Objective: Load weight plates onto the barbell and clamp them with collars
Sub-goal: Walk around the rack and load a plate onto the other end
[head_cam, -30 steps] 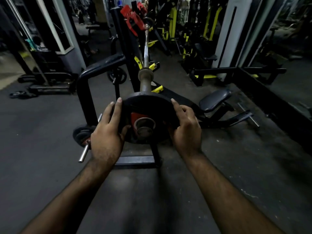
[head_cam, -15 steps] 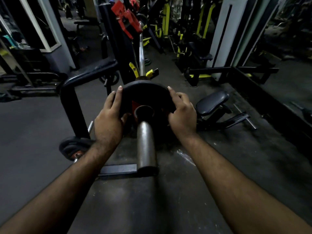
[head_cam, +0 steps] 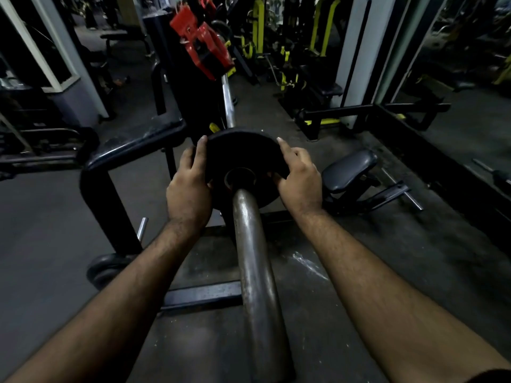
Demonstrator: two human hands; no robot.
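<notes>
Two hands, left hand (head_cam: pixel 189 189) and right hand (head_cam: pixel 300 178), grip the weight plate (head_cam: pixel 243 150) threaded on the barbell sleeve (head_cam: pixel 251 244)

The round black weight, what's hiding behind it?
Behind the weight plate the thin silver barbell shaft runs toward a red clamp. The plate hides where its thick sleeve ends.

Both hands (head_cam: pixel 243 186) have slid the weight plate (head_cam: pixel 243 153) farther along the barbell sleeve (head_cam: pixel 254 250).
</notes>
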